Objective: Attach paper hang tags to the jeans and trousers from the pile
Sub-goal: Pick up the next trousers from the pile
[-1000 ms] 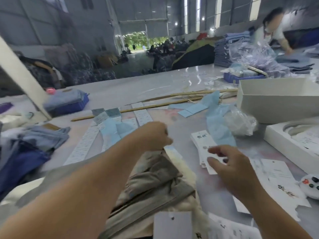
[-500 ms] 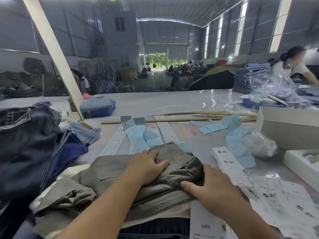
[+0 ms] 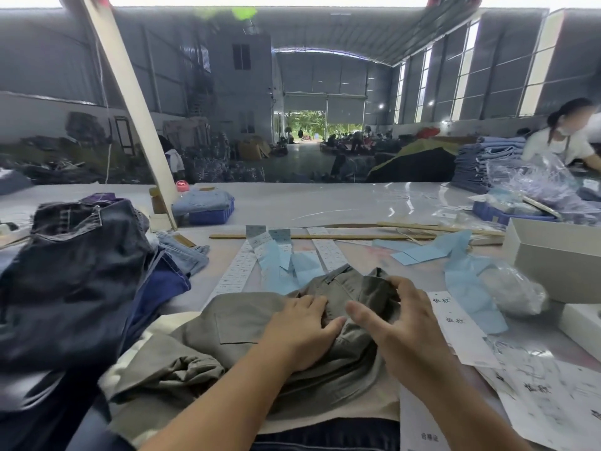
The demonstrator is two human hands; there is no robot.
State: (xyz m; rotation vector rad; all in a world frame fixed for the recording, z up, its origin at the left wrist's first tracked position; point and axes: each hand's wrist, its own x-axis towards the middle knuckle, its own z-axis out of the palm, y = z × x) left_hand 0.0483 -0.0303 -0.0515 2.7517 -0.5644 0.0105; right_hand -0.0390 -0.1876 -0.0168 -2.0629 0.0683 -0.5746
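Olive-grey trousers (image 3: 247, 320) lie bunched on the table in front of me, waistband away from me, on top of beige and dark garments. My left hand (image 3: 302, 330) lies on their middle, fingers bent into a fold of the cloth. My right hand (image 3: 403, 323) hooks its fingers over the waistband's right end, with the thumb spread toward the left hand. White paper hang tags (image 3: 455, 327) printed in black lie just right of the trousers. A pile of dark jeans (image 3: 74, 271) rises at my left.
Long label strips (image 3: 237, 271) and light blue paper pieces (image 3: 468, 288) lie beyond the trousers, with wooden sticks (image 3: 325, 236) behind them. White boxes (image 3: 559, 255) stand at the right, a blue basket (image 3: 211, 216) by a slanted beam (image 3: 130, 102). A person (image 3: 566, 138) works at far right.
The trousers were pulled flat onto the table. My left hand came down onto the cloth, and my right hand left the hang tags and took the waistband. The view tilted upward.
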